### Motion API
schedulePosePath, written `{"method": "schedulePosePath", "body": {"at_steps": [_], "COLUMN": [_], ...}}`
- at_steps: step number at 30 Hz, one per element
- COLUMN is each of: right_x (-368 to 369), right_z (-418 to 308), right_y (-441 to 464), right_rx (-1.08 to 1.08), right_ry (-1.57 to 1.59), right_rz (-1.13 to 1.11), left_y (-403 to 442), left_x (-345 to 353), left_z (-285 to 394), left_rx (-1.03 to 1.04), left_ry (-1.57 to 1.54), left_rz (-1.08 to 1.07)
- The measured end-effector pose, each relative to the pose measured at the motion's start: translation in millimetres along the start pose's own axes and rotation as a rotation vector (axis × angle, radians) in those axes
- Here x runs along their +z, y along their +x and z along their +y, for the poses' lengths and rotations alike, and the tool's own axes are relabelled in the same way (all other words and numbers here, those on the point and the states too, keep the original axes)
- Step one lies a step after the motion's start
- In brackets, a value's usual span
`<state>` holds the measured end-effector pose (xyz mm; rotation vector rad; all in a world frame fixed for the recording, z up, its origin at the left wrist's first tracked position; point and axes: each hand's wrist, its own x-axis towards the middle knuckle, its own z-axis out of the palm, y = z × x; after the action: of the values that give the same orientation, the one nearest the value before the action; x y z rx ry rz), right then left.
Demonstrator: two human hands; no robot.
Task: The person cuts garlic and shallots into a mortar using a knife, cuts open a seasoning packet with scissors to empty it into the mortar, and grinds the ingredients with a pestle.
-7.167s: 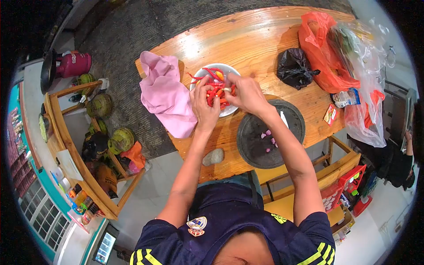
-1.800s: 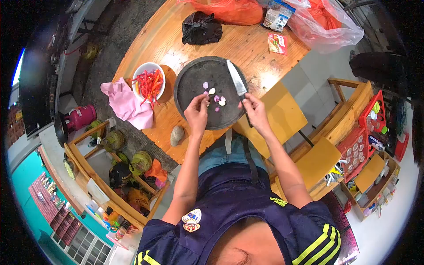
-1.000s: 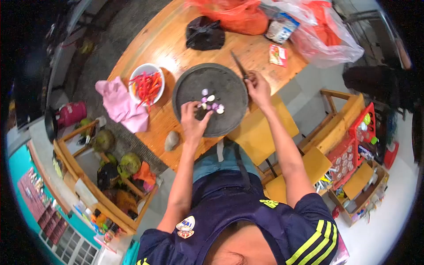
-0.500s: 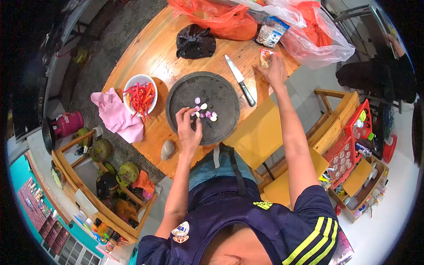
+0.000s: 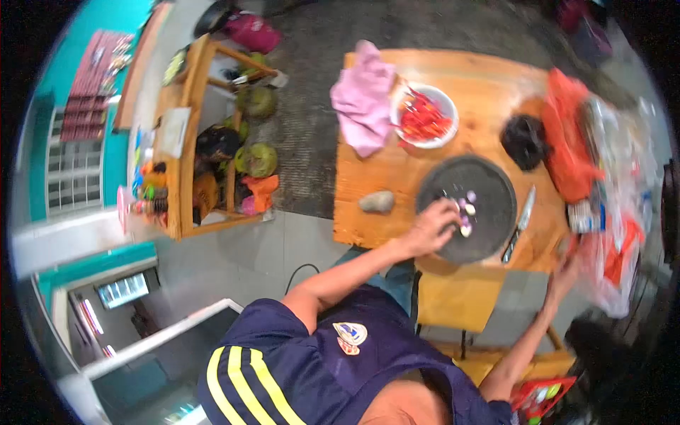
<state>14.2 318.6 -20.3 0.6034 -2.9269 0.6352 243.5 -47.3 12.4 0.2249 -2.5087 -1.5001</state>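
My left hand rests on the left part of the round dark stone plate, fingers bent but apart beside several small peeled shallots or cloves. My right hand is past the table's right front edge, near the clear and orange bags; motion smears its fingers, and whatever it holds cannot be made out. A knife with a black handle lies on the table right of the plate, touched by neither hand. Behind the plate stands a white bowl of red chilies.
On the wooden table are a pink cloth, an oblong stone, a black bag, an orange bag and a white-blue packet. A yellow stool stands at the front edge. Green gas cylinders are at left.
The view has swung round. The knife went from my right hand to the table. My right hand moved from the knife to the red packet, then to the bags' side. My left hand stayed by the cloves.
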Motion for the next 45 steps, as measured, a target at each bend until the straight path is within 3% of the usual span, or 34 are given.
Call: {"method": "schedulePosePath", "body": {"at_steps": [2,4,5,6,7,8,11,12,13,14,15,16,18,19,20,23,24,27,30,31,32,36,38,39,40,41,42,43,44,45], "right_x": [-30.9,-45.1,-48.6,-50.8,-52.0,-52.2,-35.9,-22.4,-3.3,7.0,13.2,29.6,54.8,63.7,79.5,113.3,118.7,119.3,97.7,66.1,42.9,44.5,108.3,133.5,133.0,113.7,107.2,141.6,175.8,199.2], "right_z": [-20.9,-69.8,-123.7,-178.4,-217.2,-252.2,-355.2,-381.5,-401.0,-426.5,-456.6,-482.2,-527.1,-555.6,-577.9,-635.1,-657.7,-721.6,-771.3,-791.4,-792.1,-787.7,-790.3,-787.2,-792.1,-806.0,-814.9,-796.0,-777.7,-805.9], "right_y": [3.1,-2.1,-8.0,-15.4,-23.3,-31.1,-56.7,-67.7,-74.9,-79.4,-83.1,-89.1,-102.1,-108.9,-119.2,-144.3,-152.2,-184.8,-184.4,-177.7,-160.3,-107.0,-104.5,-111.2,-114.3,-116.3,-110.1,-82.9,-56.5,-46.7], "right_rx": [0.135,-0.083,-0.032,0.013,-0.032,-0.076,-0.158,-0.120,-0.263,-0.408,-0.412,-0.494,-0.384,-0.348,-0.338,-0.493,-0.493,-0.649,-0.870,-0.827,-0.921,-0.638,-0.568,-0.538,-0.372,-0.084,0.087,0.004,-0.059,-0.538], "right_ry": [0.024,0.082,0.304,0.520,0.596,0.662,0.774,0.829,0.716,0.605,0.657,0.680,0.558,0.635,0.655,0.632,0.550,0.686,0.531,0.520,0.494,0.913,0.701,0.592,0.710,0.985,1.208,1.384,1.530,0.868], "right_rz": [0.051,0.001,-0.127,-0.259,-0.429,-0.612,-0.818,-0.845,-0.805,-0.786,-0.909,-0.901,-1.003,-1.053,-1.041,-1.076,-1.183,-1.198,-1.109,-1.124,-0.980,-0.788,-0.810,-0.823,-0.861,-0.898,-0.932,-1.147,-1.388,-1.170], "left_y": [-2.3,-10.2,-15.2,-19.5,-25.6,-35.0,-75.7,-92.4,-110.7,-126.4,-143.4,-166.1,-198.5,-217.0,-235.0,-278.7,-291.7,-327.0,-356.2,-365.7,-372.7,-397.5,-415.6,-437.5,-461.9,-489.5,-501.0,-505.7,-515.0,-530.3], "left_x": [-6.8,-25.5,-26.9,-39.0,-51.3,-57.5,-84.7,-105.5,-128.0,-161.0,-193.6,-210.0,-249.4,-266.9,-282.9,-322.1,-338.4,-374.8,-406.1,-416.4,-422.9,-441.6,-430.0,-401.4,-372.2,-358.1,-368.2,-376.6,-372.2,-356.7], "left_z": [-2.7,12.4,5.3,16.2,27.1,22.9,-0.3,-9.2,-16.8,-6.5,2.3,-20.4,-36.9,-47.0,-56.2,-85.6,-87.2,-96.9,-107.2,-109.7,-118.5,-154.8,-196.1,-241.9,-291.3,-315.7,-302.9,-284.7,-291.1,-306.4], "left_rx": [0.018,0.000,0.025,-0.146,-0.319,-0.326,-0.380,-0.429,-0.479,-0.503,-0.535,-0.507,-0.476,-0.581,-0.531,-0.551,-0.517,-0.446,-0.331,-0.289,-0.236,-0.480,-0.749,-0.776,-0.798,-1.006,-1.214,-1.292,-1.321,-1.337], "left_ry": [-0.032,-0.134,-0.169,-0.307,-0.448,-0.630,-0.999,-1.078,-1.157,-1.115,-1.084,-1.079,-0.978,-1.012,-0.974,-0.965,-0.945,-1.041,-1.190,-1.251,-1.255,-1.030,-0.900,-0.716,-0.526,-0.213,-0.325,-0.372,-0.418,-0.462], "left_rz": [0.031,0.066,0.044,-0.032,-0.104,-0.137,-0.148,-0.183,-0.225,-0.106,-0.012,0.011,0.100,0.114,0.146,0.092,0.124,0.202,0.149,0.131,0.108,0.275,0.288,0.282,0.286,0.047,-0.224,-0.400,-0.439,-0.394]}}
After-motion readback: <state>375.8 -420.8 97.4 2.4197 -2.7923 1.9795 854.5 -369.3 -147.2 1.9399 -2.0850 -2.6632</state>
